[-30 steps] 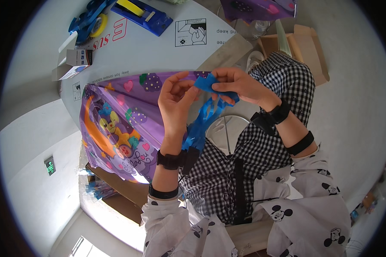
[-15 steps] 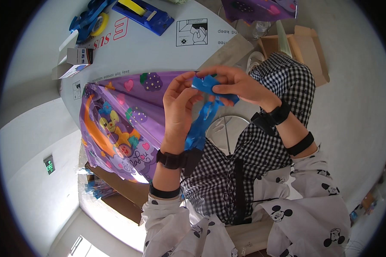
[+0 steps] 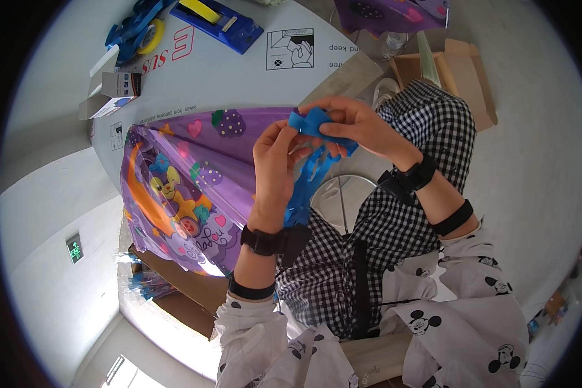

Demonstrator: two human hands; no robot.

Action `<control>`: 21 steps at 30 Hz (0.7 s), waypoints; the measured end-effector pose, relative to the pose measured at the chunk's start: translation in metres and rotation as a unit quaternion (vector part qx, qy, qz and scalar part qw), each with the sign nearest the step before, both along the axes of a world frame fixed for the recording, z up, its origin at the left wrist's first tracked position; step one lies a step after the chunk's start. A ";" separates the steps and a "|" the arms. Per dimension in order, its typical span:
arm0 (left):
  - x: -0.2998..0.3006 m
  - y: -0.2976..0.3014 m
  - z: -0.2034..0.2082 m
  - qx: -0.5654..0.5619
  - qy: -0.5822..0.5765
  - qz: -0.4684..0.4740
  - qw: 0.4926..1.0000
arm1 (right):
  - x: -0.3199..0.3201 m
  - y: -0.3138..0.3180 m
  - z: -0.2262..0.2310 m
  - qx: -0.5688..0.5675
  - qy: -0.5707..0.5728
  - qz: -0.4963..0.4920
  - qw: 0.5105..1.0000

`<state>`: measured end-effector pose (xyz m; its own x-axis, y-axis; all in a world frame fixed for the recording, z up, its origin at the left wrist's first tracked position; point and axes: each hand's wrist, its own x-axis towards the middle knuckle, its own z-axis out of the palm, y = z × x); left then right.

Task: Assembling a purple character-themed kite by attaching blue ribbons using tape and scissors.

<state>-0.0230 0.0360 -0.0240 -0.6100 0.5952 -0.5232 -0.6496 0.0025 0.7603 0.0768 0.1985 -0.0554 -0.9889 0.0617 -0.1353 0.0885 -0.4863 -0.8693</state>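
Note:
A shiny blue ribbon [image 3: 315, 122] is looped between my two hands, its long tails hanging down past my left wrist. My right hand [image 3: 372, 134] pinches the looped part between thumb and fingers. At the loop's left edge, the fingertips of my left hand [image 3: 276, 160] are closed on the ribbon. Just behind and left of my hands, a purple printed plastic sheet [image 3: 194, 174] with cartoon figures, hearts and berries is gathered into folds that narrow toward my fingers. Where its gathered end meets the ribbon is hidden by my hands.
On the grey-white table [image 3: 239, 84] ahead stand a blue tape dispenser [image 3: 223, 24], a yellow tape roll [image 3: 150, 37], more blue ribbon [image 3: 132, 29] and a small open box [image 3: 116, 90]. An open cardboard box [image 3: 469, 81] lies at the right. Another purple sheet [image 3: 394, 14] shows at the top.
My left hand has shifted slightly right, toward my right hand. The ribbon between my fingers has a rounder, fuller loop. My right hand has hardly moved.

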 end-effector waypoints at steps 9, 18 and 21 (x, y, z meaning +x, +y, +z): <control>-0.005 0.000 -0.004 -0.031 0.091 -0.070 0.993 | 0.001 0.000 0.005 0.066 0.012 0.042 0.997; -0.002 0.000 -0.006 -0.109 0.169 -0.050 0.978 | 0.001 0.000 0.006 0.069 0.019 0.062 0.995; -0.001 0.005 -0.007 -0.109 0.149 -0.016 0.983 | 0.003 0.002 0.002 0.058 0.009 0.056 0.997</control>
